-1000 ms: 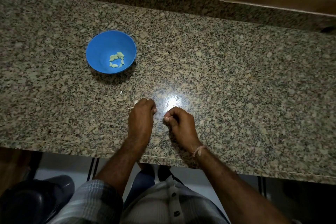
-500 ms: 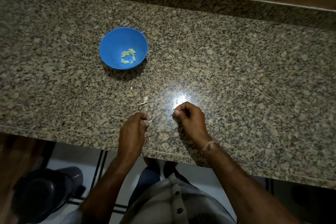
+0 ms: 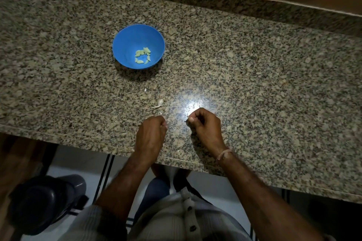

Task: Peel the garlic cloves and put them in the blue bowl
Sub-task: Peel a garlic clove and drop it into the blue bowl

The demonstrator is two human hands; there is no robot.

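Note:
The blue bowl (image 3: 125,39) stands on the granite counter, beyond my hands and to the left, with several peeled pale-green garlic cloves (image 3: 143,55) in its bottom. My left hand (image 3: 151,135) rests near the counter's front edge, fingers curled round a small garlic clove that is almost wholly hidden. About a hand's width to the right, my right hand (image 3: 204,126) pinches a thin sliver of garlic skin (image 3: 187,117) between thumb and fingertips. Loose garlic skin pieces (image 3: 159,102) lie on the counter just beyond my left hand.
A tiny white garlic scrap (image 3: 145,90) lies between the bowl and the skins. The counter's front edge (image 3: 78,139) runs just under my wrists. A raised granite ledge (image 3: 215,0) borders the back. A dark bin (image 3: 45,203) stands on the floor at lower left.
My left hand has drawn back toward the counter edge, uncovering the skin pieces it lay over. My hands have moved slightly apart, and the right one holds a sliver.

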